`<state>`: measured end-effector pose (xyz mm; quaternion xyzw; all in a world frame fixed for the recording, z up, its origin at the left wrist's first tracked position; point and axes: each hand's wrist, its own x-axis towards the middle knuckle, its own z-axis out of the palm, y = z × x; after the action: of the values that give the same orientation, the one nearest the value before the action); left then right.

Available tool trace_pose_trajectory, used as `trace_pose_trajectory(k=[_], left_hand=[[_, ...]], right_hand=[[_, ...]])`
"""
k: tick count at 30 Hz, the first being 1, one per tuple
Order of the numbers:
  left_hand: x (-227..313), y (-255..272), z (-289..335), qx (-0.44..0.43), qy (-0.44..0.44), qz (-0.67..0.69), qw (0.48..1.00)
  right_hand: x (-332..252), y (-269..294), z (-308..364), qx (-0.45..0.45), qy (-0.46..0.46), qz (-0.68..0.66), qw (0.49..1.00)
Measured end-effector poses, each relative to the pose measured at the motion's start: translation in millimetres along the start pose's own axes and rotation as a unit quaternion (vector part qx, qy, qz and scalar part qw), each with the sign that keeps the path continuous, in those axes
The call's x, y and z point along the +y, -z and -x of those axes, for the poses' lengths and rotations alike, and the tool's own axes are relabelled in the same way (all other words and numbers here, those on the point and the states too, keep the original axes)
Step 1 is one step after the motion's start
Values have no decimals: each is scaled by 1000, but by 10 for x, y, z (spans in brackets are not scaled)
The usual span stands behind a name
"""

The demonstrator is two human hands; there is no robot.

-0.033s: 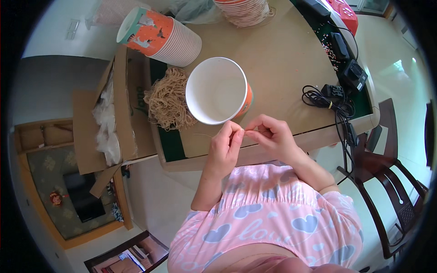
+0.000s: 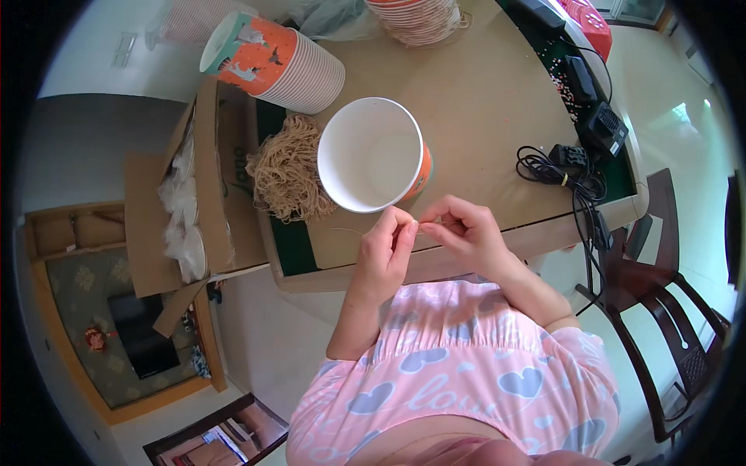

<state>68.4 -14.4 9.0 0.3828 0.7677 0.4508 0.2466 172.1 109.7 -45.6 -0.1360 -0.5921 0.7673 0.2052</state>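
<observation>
Both of my hands meet over the near table edge, in front of a white-lined paper bucket (image 2: 371,155) with an orange outside. My left hand (image 2: 385,248) is closed in a pinch on a thin tan string (image 2: 347,231), whose loose end sticks out to the left. The fingers of my right hand (image 2: 462,231) pinch close beside it, seemingly on the same string; the bit between the fingertips is tiny. A tangled heap of tan string (image 2: 289,172) lies left of the bucket.
A tilted stack of orange paper buckets (image 2: 284,66) stands behind the string heap. Another cup stack (image 2: 416,17) is at the back. An open cardboard box (image 2: 210,171) adjoins the table's left side. Coiled black cables (image 2: 548,172) and adapters (image 2: 602,128) lie at right, near a dark chair (image 2: 645,272).
</observation>
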Motion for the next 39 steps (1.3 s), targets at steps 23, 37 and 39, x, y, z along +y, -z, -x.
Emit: trace_pose_trajectory(k=[23,37,39], left_hand=[[-157,44,18,-38,64,192,979],[-170,132,37,-32,46,145,988],[-195,138,40,-31,44,145,988]], right_hand=[[-20,-99,-18,17,62,62,996],[-34,-76,-45,-20,38,113,993],[-16,-84,-46,-22,22,98,995]])
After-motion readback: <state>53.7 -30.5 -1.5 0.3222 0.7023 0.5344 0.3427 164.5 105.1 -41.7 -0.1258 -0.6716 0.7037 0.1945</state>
